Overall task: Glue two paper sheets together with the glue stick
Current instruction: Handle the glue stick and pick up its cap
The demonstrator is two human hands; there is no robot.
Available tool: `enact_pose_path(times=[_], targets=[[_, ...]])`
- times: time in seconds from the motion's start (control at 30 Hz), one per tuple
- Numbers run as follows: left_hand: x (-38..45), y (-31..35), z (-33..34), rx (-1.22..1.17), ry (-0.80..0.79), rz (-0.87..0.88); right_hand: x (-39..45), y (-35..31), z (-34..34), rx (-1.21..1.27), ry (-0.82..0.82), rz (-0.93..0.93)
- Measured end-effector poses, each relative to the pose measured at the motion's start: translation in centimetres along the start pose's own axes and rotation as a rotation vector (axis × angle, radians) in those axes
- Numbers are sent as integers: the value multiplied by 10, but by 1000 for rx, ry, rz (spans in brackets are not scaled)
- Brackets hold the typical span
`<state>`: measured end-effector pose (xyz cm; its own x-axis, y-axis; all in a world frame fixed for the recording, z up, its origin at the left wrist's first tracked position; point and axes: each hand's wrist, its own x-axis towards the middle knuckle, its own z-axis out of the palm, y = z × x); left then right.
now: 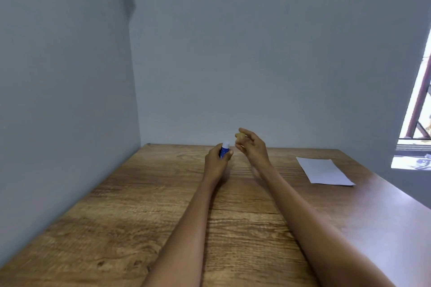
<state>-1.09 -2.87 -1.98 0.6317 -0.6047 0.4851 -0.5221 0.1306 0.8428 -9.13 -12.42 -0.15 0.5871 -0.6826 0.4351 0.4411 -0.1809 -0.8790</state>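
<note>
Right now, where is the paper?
In the head view, the paper lies flat on the wooden table, far right, apart from both hands.

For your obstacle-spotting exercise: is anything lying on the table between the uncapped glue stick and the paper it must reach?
Nothing visible does. The left hand holds the glue stick, the right hand pinches its yellow cap, and only bare wooden table lies between them and the white paper to the right.

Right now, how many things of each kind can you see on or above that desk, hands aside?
Glue stick, in the left hand: 1
Yellowish cap, in the right hand: 1
White paper, lying on the desk (one sheet or a stack, cannot tell): 1
Total: 3
</note>
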Motion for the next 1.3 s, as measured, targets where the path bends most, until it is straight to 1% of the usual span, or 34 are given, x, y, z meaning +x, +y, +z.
enact_pose_path(times=[0.07, 0.27, 0.4, 0.57, 0.67, 0.77, 0.83, 0.9, 0.97, 1.03, 1.1, 1.13, 1.2, 1.3], targets=[[0, 1, 1, 33, -22, 10, -1, 0, 4, 11, -32, 28], [1, -1, -3, 140, -9, 19, -1, 4, 12, -255, -77, -45], [1, 0, -2, 157, 31, 22, 0, 2, 17, -408, -13, -120], [0, 3, 2, 155, 63, 63, 1, -5, 21, -533, 23, -153], [1, 1, 3, 202, 79, 110, 0, -5, 21, -589, 61, -171], [3, 0, 4, 199, 89, 110, 0, -4, 20, -600, 79, -187], [3, 1, 5, 137, 79, 103, 0, -3, 17, -547, 37, -148], [5, 4, 4, -23, 30, 67, -1, -2, 11, -407, -70, -47], [6, 7, 2, -142, -22, -2, -2, -2, 2, -305, -144, 42], [6, 8, 3, -253, -79, -90, -3, 0, -7, -365, -192, 73], [5, 9, 4, -358, -134, -148, -5, 2, -10, -503, -262, 22], [5, 10, 5, -367, -155, -159, -7, 3, -9, -547, -273, -13], [5, 9, 8, -381, -204, -167, -8, 3, -6, -566, -225, -62], [2, 9, 13, -424, -275, -193, -7, 4, -8, -571, -80, -60]])
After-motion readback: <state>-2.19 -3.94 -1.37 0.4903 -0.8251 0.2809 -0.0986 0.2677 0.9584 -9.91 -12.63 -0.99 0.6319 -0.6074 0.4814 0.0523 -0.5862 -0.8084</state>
